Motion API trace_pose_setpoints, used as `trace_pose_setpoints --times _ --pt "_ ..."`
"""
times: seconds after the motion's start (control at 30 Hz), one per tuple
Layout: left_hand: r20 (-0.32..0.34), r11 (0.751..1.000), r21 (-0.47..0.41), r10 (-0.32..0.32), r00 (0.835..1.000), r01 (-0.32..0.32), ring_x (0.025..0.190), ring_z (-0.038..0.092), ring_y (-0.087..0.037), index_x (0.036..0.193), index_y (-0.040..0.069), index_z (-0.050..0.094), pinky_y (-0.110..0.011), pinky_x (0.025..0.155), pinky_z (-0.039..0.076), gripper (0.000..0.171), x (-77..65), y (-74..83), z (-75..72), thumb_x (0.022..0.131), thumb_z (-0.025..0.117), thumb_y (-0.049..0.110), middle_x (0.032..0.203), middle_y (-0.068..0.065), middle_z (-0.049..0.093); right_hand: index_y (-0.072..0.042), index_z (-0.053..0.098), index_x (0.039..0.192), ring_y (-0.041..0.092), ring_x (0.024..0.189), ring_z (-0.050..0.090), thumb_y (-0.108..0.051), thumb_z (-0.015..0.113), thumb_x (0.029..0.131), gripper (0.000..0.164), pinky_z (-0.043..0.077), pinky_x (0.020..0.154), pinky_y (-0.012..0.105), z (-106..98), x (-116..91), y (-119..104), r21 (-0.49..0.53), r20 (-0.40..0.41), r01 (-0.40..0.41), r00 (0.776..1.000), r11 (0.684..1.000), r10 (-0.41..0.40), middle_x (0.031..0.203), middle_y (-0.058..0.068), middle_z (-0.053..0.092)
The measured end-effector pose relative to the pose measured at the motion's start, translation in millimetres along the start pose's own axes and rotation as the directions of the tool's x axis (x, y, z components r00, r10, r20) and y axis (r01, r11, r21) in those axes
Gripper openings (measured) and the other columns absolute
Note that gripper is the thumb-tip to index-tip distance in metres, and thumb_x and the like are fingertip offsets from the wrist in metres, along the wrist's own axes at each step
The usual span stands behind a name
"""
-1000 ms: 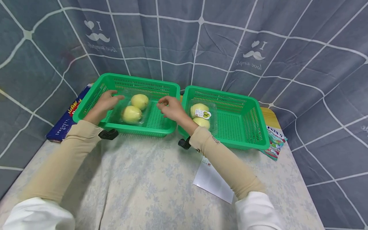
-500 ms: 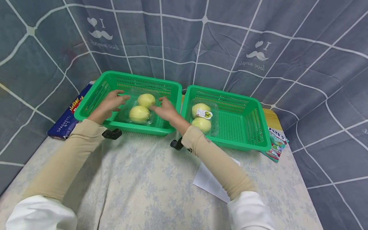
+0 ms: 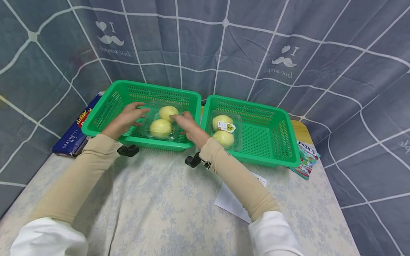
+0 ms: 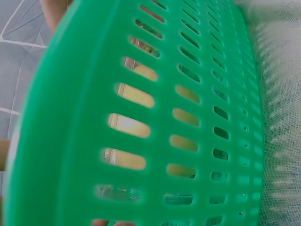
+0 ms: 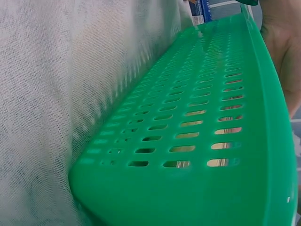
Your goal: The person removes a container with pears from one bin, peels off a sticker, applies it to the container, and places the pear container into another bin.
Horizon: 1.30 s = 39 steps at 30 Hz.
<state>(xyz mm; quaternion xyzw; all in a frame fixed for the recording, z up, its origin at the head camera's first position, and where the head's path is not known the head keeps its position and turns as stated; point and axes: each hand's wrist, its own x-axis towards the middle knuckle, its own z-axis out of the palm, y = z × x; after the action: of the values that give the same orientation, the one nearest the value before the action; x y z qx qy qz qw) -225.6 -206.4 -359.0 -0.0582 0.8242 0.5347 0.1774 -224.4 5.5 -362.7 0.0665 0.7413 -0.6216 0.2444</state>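
Both hands of a person in tan sleeves with white cuffs reach into the left-hand green basket [image 3: 160, 144], one on either side of a clear plastic container [image 3: 155, 116] holding two yellow fruits [image 3: 161, 128]. The left hand [image 3: 128, 116], its fingers apart and pointing inward, is at the container's left side; whether the fingertips touch the plastic cannot be told. Opposite, the right hand [image 3: 189, 128] leans over the container's right edge, a finger extended above the lid beside the farther fruit; whether it pinches the edge or merely rests there cannot be told. In both wrist views the basket's slotted wall largely hides the fingers. Just beside, a second green basket [image 3: 266, 140] holds another clear container [image 3: 238, 137] of two yellow fruits at its left end, topped with a printed label [image 3: 226, 127]. A blue spaghetti box [image 3: 72, 137] lies to the left, a Fox's packet [image 3: 307, 160] to the right, and a white sheet [image 3: 232, 202] rests partly beneath the right forearm on the patterned tablecloth [image 3: 160, 202]
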Motion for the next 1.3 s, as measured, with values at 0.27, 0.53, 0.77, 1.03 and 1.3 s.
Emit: trace_pose_setpoints --times 0.27,0.53,0.77,1.03,1.3 --pt "0.011 0.998 -0.055 0.001 1.0 0.0 0.153 0.021 -0.043 0.163 0.008 0.0 -0.059 0.118 0.035 0.073 2.7 -1.7 1.8 0.108 0.041 0.032 0.168 -0.021 0.01 -0.005 0.015 0.159 0.038 0.152 0.027 -0.026 0.056 0.102 0.074 0.038 0.116 0.059 2.6 1.8 2.3 0.04 -0.025 -0.004 1.0 0.999 0.005 0.164 0.019 0.022" --pt "0.008 0.997 -0.078 -0.016 1.0 0.016 0.154 0.02 -0.042 0.163 0.009 0.0 -0.058 0.119 0.034 0.073 6.4 -3.7 1.9 0.108 0.043 0.031 0.168 -0.022 0.01 -0.004 0.013 0.159 0.038 0.151 0.026 -0.024 0.054 0.103 0.072 0.038 0.116 0.059 4.1 0.8 2.5 0.069 -0.021 0.004 1.0 0.998 -0.003 0.163 0.02 0.021" --pt "0.013 0.996 -0.083 -0.018 1.0 0.019 0.153 0.022 -0.043 0.163 0.009 0.001 -0.056 0.12 0.035 0.072 10.7 -7.4 1.3 0.108 0.041 0.031 0.167 -0.024 0.014 -0.004 0.015 0.159 0.037 0.152 0.026 -0.025 0.056 0.102 0.073 0.037 0.117 0.059 3.8 4.2 2.1 0.074 -0.011 -0.001 1.0 0.997 0.002 0.163 0.02 0.023" --pt "-0.029 0.99 -0.134 -0.034 0.999 0.03 0.151 0.028 -0.042 0.162 0.007 0.008 -0.053 0.119 0.038 0.067 15.2 -6.7 3.8 0.108 0.041 0.025 0.165 -0.024 0.019 -0.005 0.017 0.159 0.036 0.153 0.026 -0.025 0.056 0.102 0.072 0.036 0.119 0.055 3.1 7.0 2.8 0.078 -0.014 -0.006 1.0 0.997 0.007 0.163 0.019 0.023" --pt "-0.023 0.994 -0.098 -0.045 0.999 0.042 0.15 0.03 -0.041 0.162 0.007 0.008 -0.051 0.118 0.039 0.066 14.6 -8.6 1.4 0.108 0.04 0.027 0.166 -0.023 0.019 -0.004 0.025 0.155 0.036 0.149 0.031 -0.024 0.057 0.102 0.065 0.038 0.118 0.054 2.5 9.3 2.5 0.094 0.0 -0.015 1.0 0.995 0.015 0.159 0.02 0.028"
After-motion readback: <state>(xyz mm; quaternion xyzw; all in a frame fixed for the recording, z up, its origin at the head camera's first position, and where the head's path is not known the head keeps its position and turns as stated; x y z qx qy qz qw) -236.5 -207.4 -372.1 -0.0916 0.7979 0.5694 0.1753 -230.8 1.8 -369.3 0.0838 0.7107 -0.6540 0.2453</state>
